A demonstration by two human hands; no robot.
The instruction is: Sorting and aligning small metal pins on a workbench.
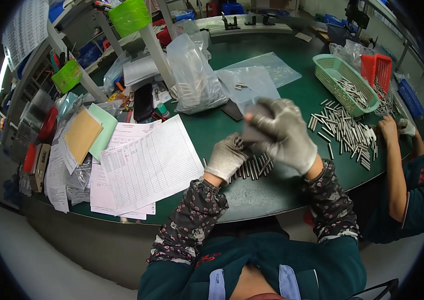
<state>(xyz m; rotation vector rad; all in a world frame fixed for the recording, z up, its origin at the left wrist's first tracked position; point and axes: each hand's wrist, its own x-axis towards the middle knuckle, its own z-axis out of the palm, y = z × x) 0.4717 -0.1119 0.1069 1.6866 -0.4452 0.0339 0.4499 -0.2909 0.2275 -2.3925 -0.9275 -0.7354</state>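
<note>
Meanwhile, a dark flat piece (254,125) is gripped in the gloved right hand (287,135), raised above the green surface (252,195). A row of small metal rods (254,167) is touched by the gloved left hand (227,157), its grip curled closed over them, near the printed sheets (147,165).
</note>
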